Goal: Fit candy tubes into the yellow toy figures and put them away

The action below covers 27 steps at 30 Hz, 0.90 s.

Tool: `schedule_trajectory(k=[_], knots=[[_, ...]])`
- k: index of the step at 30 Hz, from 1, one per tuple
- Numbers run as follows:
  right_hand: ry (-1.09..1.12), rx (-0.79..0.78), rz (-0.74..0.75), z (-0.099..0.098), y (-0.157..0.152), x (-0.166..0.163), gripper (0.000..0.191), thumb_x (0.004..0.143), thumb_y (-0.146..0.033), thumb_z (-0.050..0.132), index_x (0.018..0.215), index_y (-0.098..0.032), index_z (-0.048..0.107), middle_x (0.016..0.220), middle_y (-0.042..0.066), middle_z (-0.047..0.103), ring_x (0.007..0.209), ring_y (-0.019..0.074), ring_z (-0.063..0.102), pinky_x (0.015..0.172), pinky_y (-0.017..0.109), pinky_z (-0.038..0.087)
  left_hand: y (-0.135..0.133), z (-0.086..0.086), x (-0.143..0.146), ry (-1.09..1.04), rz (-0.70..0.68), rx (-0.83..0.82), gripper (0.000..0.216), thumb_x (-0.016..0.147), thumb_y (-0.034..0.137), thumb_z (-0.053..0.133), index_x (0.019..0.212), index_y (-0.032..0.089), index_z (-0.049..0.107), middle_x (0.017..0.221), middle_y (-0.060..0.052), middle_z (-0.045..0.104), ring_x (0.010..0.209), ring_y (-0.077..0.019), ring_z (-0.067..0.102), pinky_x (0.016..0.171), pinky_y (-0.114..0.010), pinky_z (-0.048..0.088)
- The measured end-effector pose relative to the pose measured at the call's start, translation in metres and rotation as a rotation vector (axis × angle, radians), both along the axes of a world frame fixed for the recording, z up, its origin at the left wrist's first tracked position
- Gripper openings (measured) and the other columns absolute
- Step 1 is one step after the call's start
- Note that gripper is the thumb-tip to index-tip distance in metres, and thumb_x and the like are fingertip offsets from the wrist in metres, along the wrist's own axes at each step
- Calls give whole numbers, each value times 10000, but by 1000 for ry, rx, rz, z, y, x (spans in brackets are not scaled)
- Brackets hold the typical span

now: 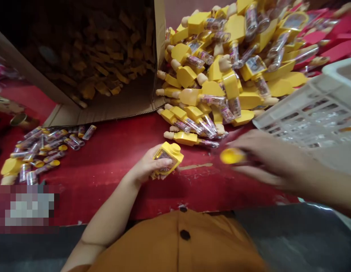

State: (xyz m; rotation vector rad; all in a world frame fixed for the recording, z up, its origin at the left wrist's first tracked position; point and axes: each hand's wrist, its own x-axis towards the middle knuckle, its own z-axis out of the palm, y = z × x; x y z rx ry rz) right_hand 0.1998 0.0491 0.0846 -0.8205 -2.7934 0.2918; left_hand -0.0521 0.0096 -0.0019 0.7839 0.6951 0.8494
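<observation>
My left hand is closed around a yellow plastic toy body with a clear window in its side and a round raised neck facing right. The thumb lies across the window. To the right, my right hand is smeared by motion. Its fingers hold a small tube with a round yellow end pointing left; the rest of the tube is mostly hidden. Just beyond both hands lies a finished-looking yellow toy with a clear tube attached, at the near edge of a heap of similar yellow toys.
An open cardboard box holding many yellow pieces stands at the back left. Loose clear tubes, several with yellow ends, lie on the red tabletop at left. A white slatted basket with clear items stands at right. Pink toys lie behind it.
</observation>
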Motion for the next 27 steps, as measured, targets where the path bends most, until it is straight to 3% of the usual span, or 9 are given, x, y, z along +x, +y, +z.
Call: schedule_trajectory(k=[3,8,11,14,18,21,27], knots=[[-96,45,170,-5,4,-15,254,908,-304,335,948,-131,516,840,95,533,728,137,497,574,239,404,-1,5,-1,111,-161,-19,449,619,388,693,925,115,510,715,-49,594,471,-86,502,363,-158,379],[-162,110,283,-15,2,-35,252,913,-301,334,974,-141,519,734,38,526,625,118,461,534,242,305,0,5,1,226,-405,-10,348,658,379,660,857,127,524,658,15,515,472,-61,451,396,-162,347],[-177,129,336,-14,-8,-35,234,907,-266,340,972,-126,515,683,24,519,573,115,437,529,259,282,-2,2,6,300,-460,92,328,644,362,680,836,126,555,681,18,530,554,-67,465,500,-178,382],[-168,107,275,-15,-19,-32,228,898,-280,363,976,-123,510,676,17,534,554,108,458,517,256,289,-7,0,16,471,-385,209,371,603,422,705,784,130,567,706,14,560,640,-91,489,573,-192,384],[-201,32,185,-19,-26,-27,255,896,-295,359,965,-122,533,683,27,559,557,107,498,495,246,297,-15,-3,27,749,-235,416,440,622,567,634,689,140,550,598,24,529,557,-87,441,497,-196,298],[-210,-86,133,-22,-25,-25,268,888,-307,385,1011,-131,546,714,30,585,582,114,532,503,233,331,-20,-8,31,900,-151,584,428,671,574,582,722,149,584,586,11,543,527,-91,440,513,-211,294],[-221,-224,58,-30,-24,-24,302,873,-325,426,1090,-152,544,764,38,626,617,127,573,542,228,398,-22,-16,36,1021,-110,672,446,697,578,547,780,144,611,650,-47,607,560,-138,514,540,-234,342]])
